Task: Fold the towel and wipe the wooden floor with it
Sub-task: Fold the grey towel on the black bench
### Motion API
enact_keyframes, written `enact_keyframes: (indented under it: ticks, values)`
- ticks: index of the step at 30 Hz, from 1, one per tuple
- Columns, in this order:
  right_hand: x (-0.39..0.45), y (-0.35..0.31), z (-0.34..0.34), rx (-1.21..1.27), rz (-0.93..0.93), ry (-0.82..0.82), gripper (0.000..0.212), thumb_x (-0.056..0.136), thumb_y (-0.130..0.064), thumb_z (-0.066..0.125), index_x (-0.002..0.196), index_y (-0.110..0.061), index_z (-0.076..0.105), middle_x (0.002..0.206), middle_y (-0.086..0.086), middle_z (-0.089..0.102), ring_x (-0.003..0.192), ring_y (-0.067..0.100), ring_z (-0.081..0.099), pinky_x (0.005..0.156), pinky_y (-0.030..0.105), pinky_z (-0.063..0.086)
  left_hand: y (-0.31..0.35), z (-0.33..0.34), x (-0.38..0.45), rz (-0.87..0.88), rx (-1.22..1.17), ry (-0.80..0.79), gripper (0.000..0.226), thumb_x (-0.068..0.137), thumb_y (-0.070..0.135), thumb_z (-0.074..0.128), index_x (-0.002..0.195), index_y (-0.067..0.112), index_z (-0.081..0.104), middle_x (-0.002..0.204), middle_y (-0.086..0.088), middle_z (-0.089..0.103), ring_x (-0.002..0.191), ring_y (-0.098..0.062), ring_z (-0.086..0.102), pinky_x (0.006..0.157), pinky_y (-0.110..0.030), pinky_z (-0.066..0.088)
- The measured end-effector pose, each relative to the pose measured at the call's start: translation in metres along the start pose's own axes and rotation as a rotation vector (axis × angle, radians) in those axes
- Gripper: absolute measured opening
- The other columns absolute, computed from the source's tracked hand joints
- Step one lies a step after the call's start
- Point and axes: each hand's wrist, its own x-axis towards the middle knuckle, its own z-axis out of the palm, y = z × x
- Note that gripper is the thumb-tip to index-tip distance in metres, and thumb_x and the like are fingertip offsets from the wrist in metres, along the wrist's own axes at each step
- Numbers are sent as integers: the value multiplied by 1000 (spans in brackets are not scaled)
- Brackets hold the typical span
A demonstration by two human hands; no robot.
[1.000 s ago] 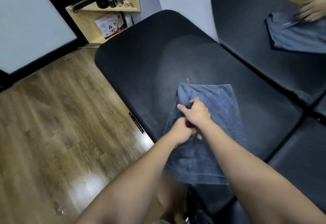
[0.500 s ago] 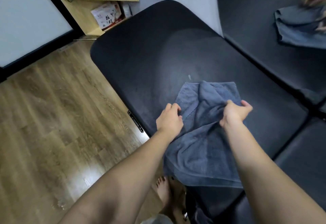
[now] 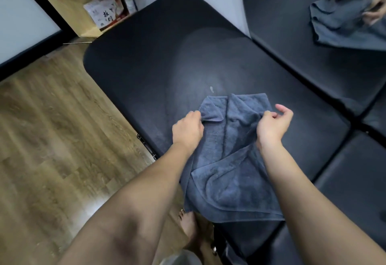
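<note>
Blue-grey terry cloth, the towel (image 3: pixel 227 160) lies rumpled at the lower middle of the frame, on the near end of a black padded bench (image 3: pixel 163 60), with its near edge drooping over the bench's rim toward a bare foot below. It looks soft, limp and light, so it will sag wherever it is not supported, and its nap should grip skin rather than slide.

The left hand (image 3: pixel 188 130) has its fingers curled round the towel's left edge, where a corner is already turned over. The right hand (image 3: pixel 273 125) pinches a raised ridge of cloth near the right edge between thumb and curled fingers, while its forefinger sticks out loosely.

Judging from this, the folding is only partly done, and the cloth is bunched rather than flat. The best hold is at edges or corners, both hands well apart, to keep the fold straight.

The wooden floor (image 3: pixel 58 139) fills the left of the frame, untouched. At the upper right, another person's hands handle a second towel (image 3: pixel 338 24).
</note>
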Motion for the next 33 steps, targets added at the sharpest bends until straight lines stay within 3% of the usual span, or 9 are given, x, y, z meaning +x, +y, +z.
enact_keyframes:
  ticks: [5,8,11,17,20,22,26,30,33]
  values:
    - [-39,-21,39,-24,-302,-109,40,82,7,42,112,-20,46,92,2,46,71,2,45,71,12,38,-55,-30,10,-700,-421,263,11,93,23,53,100,19,60,102,-12,71,98,-40,65,83,-38,49]
    - [-84,-30,83,-144,-549,-501,47,79,13,42,114,-17,51,107,13,48,87,9,49,82,22,42,-64,-35,12,-658,-382,254,14,95,32,54,100,22,62,100,-3,72,99,-34,66,79,-35,47]
    - [-107,-24,112,-393,-669,-876,43,90,1,48,126,-20,51,118,0,40,73,-1,51,71,18,40,-52,-33,19,-564,-347,131,24,93,45,56,108,28,62,108,-2,71,105,-31,65,84,-35,48]
    - [-70,12,99,-530,-355,-803,20,95,-3,51,105,-18,58,112,10,64,98,32,64,96,45,49,-33,-21,46,-626,-473,-21,36,82,44,66,113,27,66,116,-4,71,111,-28,65,85,-32,49]
    - [-56,26,91,-545,-185,-810,10,97,-13,56,103,-21,57,99,6,65,93,38,66,90,58,51,-26,-19,62,-711,-726,35,15,80,29,73,90,18,72,99,-6,75,96,-26,70,84,-35,56]
    - [-55,25,96,-497,-143,-804,9,96,-27,62,104,-23,59,88,-2,63,84,30,66,86,58,53,-23,-19,68,-727,-882,77,11,80,18,74,71,16,67,79,-4,71,76,-21,65,77,-33,56]
    - [-64,17,112,-493,-292,-798,27,91,-36,68,114,-24,59,97,-9,65,92,13,58,85,33,47,-30,-22,67,-717,-1060,80,9,87,12,72,90,5,67,85,-6,62,77,-18,53,75,-31,46]
    - [-75,11,127,-735,-469,-740,20,96,-33,55,114,-26,60,103,5,69,100,30,62,75,39,48,-38,-33,60,-706,-1138,124,12,91,19,71,83,11,67,80,-6,61,72,-17,52,68,-32,44]
    - [-85,4,137,-926,-585,-695,44,96,-22,46,138,-28,55,112,14,69,105,38,62,80,42,48,-43,-38,60,-675,-1163,218,3,90,12,72,87,12,71,79,3,68,68,-5,60,65,-14,49]
